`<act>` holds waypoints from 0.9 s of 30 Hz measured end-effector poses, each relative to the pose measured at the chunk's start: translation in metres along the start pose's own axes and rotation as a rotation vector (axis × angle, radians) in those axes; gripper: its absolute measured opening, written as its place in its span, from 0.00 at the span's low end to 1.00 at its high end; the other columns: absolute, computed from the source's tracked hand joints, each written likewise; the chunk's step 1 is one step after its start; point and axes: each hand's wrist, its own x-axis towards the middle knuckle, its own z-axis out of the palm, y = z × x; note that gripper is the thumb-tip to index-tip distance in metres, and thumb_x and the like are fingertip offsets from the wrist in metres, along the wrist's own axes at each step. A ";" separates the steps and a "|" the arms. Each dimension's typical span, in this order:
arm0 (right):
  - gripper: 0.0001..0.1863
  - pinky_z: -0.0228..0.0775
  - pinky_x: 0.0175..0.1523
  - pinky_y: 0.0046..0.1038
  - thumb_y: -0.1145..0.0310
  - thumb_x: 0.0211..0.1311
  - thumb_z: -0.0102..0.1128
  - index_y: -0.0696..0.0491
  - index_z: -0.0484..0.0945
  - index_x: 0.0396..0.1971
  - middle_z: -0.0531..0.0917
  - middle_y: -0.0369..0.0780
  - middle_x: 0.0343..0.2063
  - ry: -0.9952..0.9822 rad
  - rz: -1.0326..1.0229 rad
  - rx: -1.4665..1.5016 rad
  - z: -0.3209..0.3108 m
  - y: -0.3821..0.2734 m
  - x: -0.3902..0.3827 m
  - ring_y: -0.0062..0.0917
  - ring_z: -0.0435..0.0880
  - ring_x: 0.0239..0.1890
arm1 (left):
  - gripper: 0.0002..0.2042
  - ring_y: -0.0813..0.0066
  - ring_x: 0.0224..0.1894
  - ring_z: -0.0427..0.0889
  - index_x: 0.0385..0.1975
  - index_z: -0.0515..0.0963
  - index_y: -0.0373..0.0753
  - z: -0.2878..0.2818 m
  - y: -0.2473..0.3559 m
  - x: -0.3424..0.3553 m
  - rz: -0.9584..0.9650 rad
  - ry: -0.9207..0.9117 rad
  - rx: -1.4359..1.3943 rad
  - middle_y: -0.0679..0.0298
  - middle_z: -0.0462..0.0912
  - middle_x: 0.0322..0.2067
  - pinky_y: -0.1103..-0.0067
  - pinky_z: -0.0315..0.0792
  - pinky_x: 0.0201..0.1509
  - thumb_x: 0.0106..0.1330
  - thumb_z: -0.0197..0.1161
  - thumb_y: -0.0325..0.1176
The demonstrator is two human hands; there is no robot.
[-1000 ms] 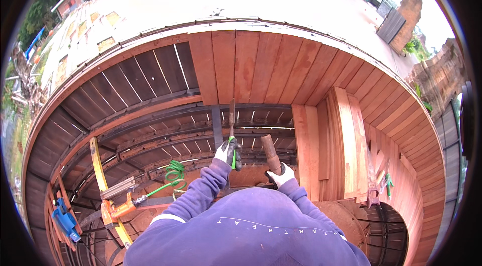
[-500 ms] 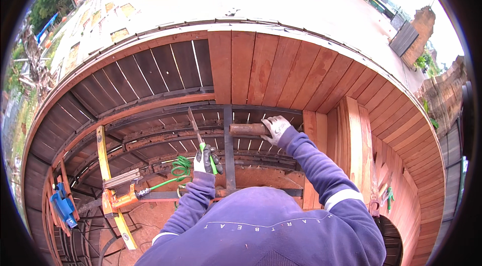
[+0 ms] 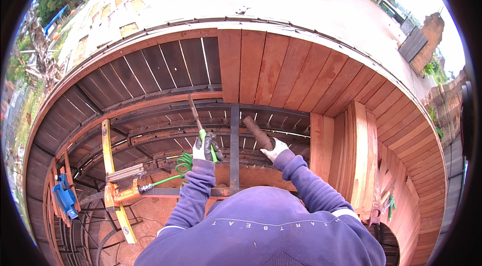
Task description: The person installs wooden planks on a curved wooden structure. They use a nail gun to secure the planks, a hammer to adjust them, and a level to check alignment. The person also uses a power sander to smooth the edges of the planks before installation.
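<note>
My left hand [image 3: 205,148], in a grey-and-black glove, is closed round the green handle of a narrow-bladed tool [image 3: 195,113]. Its long, brownish blade tapers and points away from me; whether it is a chisel or a small saw I cannot tell. To the right of a dark metal crossbar [image 3: 234,140], my right hand [image 3: 276,151] wears a pale glove. It grips the near end of a short, round brown wooden piece [image 3: 257,133], which slants away to the left. The tool and the wood are apart, both above the open frame.
Reddish planks [image 3: 291,68] cover the curved structure ahead and right; dark slats [image 3: 165,65] show at left. A yellow spirit level [image 3: 107,145], an orange nail gun [image 3: 125,193] with a green coiled hose [image 3: 184,163], and a blue tool [image 3: 64,195] are left. Stacked boards [image 3: 359,155] stand right.
My right hand has come nearer to me, and the round wooden piece has swung from lying sideways to slanting away from me. My left hand keeps hold of the green-handled tool.
</note>
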 end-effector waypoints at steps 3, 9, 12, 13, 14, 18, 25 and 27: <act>0.34 0.71 0.56 0.40 0.49 0.56 0.62 0.61 0.70 0.53 0.80 0.55 0.45 0.003 -0.163 0.072 0.026 -0.030 0.002 0.50 0.78 0.50 | 0.12 0.76 0.09 0.69 0.38 0.72 0.39 0.011 0.037 -0.003 0.099 0.027 -0.003 0.67 0.71 0.16 0.79 0.67 0.10 0.69 0.58 0.41; 0.29 0.73 0.49 0.42 0.52 0.58 0.62 0.59 0.67 0.50 0.81 0.56 0.38 0.052 -0.298 0.172 0.041 -0.126 0.017 0.51 0.81 0.43 | 0.09 0.82 0.12 0.68 0.39 0.74 0.40 -0.012 0.088 -0.045 0.260 0.083 -0.126 0.71 0.71 0.17 0.84 0.64 0.13 0.68 0.60 0.38; 0.26 0.73 0.49 0.41 0.53 0.57 0.63 0.59 0.70 0.45 0.81 0.53 0.38 0.229 -0.028 0.242 0.081 -0.147 0.050 0.50 0.80 0.44 | 0.09 0.84 0.14 0.67 0.41 0.74 0.39 -0.041 0.103 -0.060 0.351 0.144 -0.074 0.73 0.71 0.17 0.85 0.64 0.13 0.68 0.58 0.37; 0.26 0.73 0.50 0.41 0.54 0.57 0.64 0.59 0.70 0.44 0.81 0.53 0.38 0.236 0.035 0.228 0.079 -0.168 0.048 0.50 0.79 0.45 | 0.10 0.84 0.14 0.67 0.41 0.73 0.38 -0.050 0.109 -0.063 0.372 0.162 -0.077 0.73 0.70 0.17 0.85 0.63 0.13 0.68 0.57 0.37; 0.25 0.73 0.49 0.41 0.54 0.56 0.64 0.59 0.69 0.44 0.81 0.53 0.38 0.162 -0.145 0.298 0.086 -0.175 0.050 0.50 0.80 0.44 | 0.09 0.84 0.13 0.67 0.42 0.73 0.38 -0.057 0.116 -0.067 0.393 0.218 -0.027 0.72 0.70 0.17 0.85 0.63 0.13 0.69 0.56 0.36; 0.24 0.74 0.45 0.41 0.56 0.54 0.64 0.54 0.71 0.46 0.82 0.50 0.35 -0.105 -0.549 -0.006 0.083 -0.235 0.031 0.47 0.81 0.39 | 0.10 0.81 0.10 0.65 0.45 0.71 0.38 -0.071 0.147 -0.072 0.509 0.243 -0.038 0.69 0.68 0.16 0.84 0.62 0.11 0.69 0.55 0.35; 0.30 0.74 0.51 0.40 0.54 0.54 0.66 0.59 0.71 0.51 0.81 0.54 0.42 0.075 -0.102 0.175 0.060 -0.184 0.078 0.43 0.83 0.45 | 0.10 0.74 0.09 0.69 0.45 0.68 0.31 -0.086 0.179 -0.066 0.755 -0.022 -0.066 0.65 0.69 0.15 0.80 0.66 0.09 0.70 0.50 0.30; 0.30 0.74 0.52 0.40 0.54 0.55 0.65 0.60 0.71 0.51 0.81 0.56 0.42 0.444 0.253 0.109 0.062 -0.167 0.103 0.44 0.82 0.47 | 0.10 0.75 0.09 0.69 0.46 0.68 0.31 -0.088 0.177 -0.063 0.729 0.001 -0.071 0.65 0.69 0.15 0.80 0.67 0.09 0.70 0.50 0.29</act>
